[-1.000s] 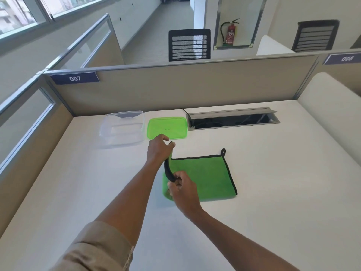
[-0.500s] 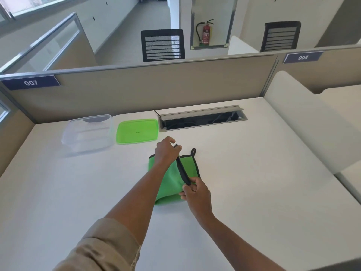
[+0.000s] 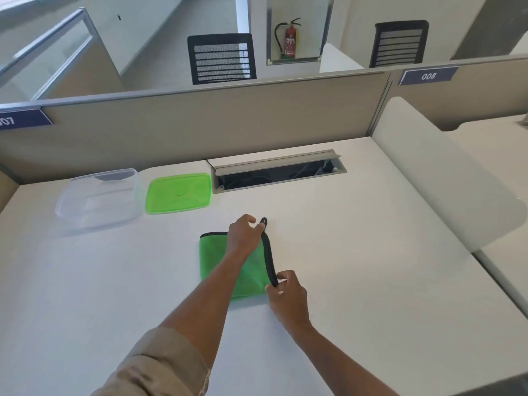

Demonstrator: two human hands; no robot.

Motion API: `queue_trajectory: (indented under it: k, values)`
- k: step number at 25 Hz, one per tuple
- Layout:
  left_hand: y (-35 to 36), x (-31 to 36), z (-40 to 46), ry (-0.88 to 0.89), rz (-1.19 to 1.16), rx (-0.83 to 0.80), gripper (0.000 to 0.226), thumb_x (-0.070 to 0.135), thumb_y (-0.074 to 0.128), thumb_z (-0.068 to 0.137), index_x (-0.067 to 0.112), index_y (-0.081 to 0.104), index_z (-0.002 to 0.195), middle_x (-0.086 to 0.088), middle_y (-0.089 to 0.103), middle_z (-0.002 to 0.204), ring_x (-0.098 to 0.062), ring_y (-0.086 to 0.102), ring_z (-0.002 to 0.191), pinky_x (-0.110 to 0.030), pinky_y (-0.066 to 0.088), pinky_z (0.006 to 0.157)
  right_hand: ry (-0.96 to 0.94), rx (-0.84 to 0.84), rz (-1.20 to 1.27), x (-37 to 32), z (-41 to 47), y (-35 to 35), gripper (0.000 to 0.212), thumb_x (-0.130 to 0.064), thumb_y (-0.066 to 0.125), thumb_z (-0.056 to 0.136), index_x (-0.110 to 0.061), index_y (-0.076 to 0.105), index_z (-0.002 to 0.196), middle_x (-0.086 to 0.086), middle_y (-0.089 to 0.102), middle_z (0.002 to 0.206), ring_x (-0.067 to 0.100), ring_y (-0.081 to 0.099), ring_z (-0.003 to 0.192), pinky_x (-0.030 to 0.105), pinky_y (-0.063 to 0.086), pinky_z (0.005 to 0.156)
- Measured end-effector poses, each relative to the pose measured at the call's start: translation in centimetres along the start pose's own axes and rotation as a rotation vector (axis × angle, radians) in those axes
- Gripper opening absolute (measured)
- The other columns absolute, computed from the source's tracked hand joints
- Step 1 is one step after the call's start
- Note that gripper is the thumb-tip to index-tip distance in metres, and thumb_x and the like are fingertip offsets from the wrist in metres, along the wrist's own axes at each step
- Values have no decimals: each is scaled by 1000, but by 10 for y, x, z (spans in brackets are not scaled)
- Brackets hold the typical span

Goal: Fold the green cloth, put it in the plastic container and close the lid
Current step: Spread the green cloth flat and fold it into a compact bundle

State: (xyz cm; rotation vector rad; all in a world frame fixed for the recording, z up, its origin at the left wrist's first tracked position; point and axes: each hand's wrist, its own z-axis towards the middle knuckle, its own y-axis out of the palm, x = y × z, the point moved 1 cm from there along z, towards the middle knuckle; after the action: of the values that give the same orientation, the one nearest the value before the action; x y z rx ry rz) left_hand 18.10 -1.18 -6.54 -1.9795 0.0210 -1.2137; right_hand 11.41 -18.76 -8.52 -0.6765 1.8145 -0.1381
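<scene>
The green cloth (image 3: 215,258) with black trim lies folded in half on the white desk, its trimmed edges stacked along the right side. My left hand (image 3: 244,234) pinches the far right corner by the black hanging loop. My right hand (image 3: 287,292) pinches the near right corner of the trim. The clear plastic container (image 3: 98,195) stands open at the back left. Its green lid (image 3: 178,192) lies flat just to the right of it, apart from the cloth.
An open cable tray (image 3: 278,171) is sunk into the desk behind the cloth. A grey partition (image 3: 200,124) closes the back; a white rounded divider (image 3: 445,172) runs along the right. Bare desk surface (image 3: 371,267) spreads right of my hands.
Both hands carried the cloth's left edge over to the right, so the cloth went from spread out to folded in half. The view also shifted to the right.
</scene>
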Motion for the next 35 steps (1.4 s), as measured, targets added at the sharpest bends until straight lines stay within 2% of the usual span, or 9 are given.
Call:
queue_trajectory:
  k: [4, 6, 9, 11, 15, 21, 25, 28, 35]
  values:
    - [10, -15, -14, 114, 94, -144, 23, 22, 59, 92, 16, 71, 111, -3, 73, 106, -17, 67, 94, -30, 53, 82, -107, 60, -299, 13, -2, -4, 54, -19, 61, 85, -20, 38, 134, 1, 53, 113, 23, 60, 97, 32, 45, 74]
    - [9, -20, -23, 185, 102, -176, 30, 18, 58, 94, 15, 67, 122, -4, 69, 121, -19, 63, 112, -30, 48, 96, -281, 92, -449, 12, -6, -3, 59, -18, 61, 84, -25, 37, 138, -1, 48, 117, 22, 58, 97, 33, 50, 72]
    - [2, -33, -42, 315, 238, -83, 43, 24, 50, 99, 16, 50, 142, -5, 43, 152, -20, 34, 143, -37, 24, 117, -647, 110, -715, 7, -7, 5, 59, -21, 67, 77, -21, 50, 134, 3, 56, 127, 23, 59, 101, 35, 54, 80]
    - [-6, -53, -57, 382, 449, 54, 50, 30, 42, 101, 18, 38, 149, -5, 27, 160, -21, 16, 149, -43, 9, 121, -774, 38, -820, 6, -6, 11, 57, -28, 65, 82, -17, 51, 137, 8, 54, 140, 30, 54, 123, 44, 49, 98]
    - [-20, -97, -75, 255, 655, -27, 67, 50, 32, 100, 21, 11, 157, -6, 1, 165, -24, -2, 151, -48, -4, 119, -718, -200, -951, 16, 3, 17, 62, -38, 45, 97, -15, 28, 153, 5, 25, 161, 29, 17, 150, 50, 17, 121]
    - [-30, -122, -78, 245, 641, -219, 74, 58, 29, 99, 20, 2, 157, -7, -10, 164, -23, -11, 150, -48, -3, 120, -713, -270, -1041, 25, 3, 15, 64, -34, 39, 99, -16, 15, 156, 1, 11, 165, 23, 5, 152, 47, 14, 120]
    - [-40, -120, -87, 361, 617, -169, 82, 62, 35, 95, 15, 8, 157, -3, -1, 164, -20, -7, 151, -48, -1, 121, -738, -245, -1079, 15, 8, 16, 65, -30, 46, 97, -13, 21, 154, 6, 19, 163, 28, 12, 151, 49, 16, 120]
    - [-42, -123, -108, 579, 685, -53, 82, 62, 55, 86, 13, 35, 149, -2, 28, 159, -23, 23, 147, -50, 20, 119, -803, -195, -1103, 8, 12, 12, 55, -21, 56, 91, -11, 41, 143, 8, 43, 150, 32, 34, 141, 47, 30, 116]
    - [-43, -125, -120, 639, 677, 45, 43, 13, 82, 71, 8, 66, 110, -6, 68, 114, -24, 65, 103, -35, 57, 81, -844, -233, -1063, 1, 13, 17, 44, -13, 55, 88, -12, 51, 132, 6, 54, 134, 28, 50, 122, 39, 40, 103]
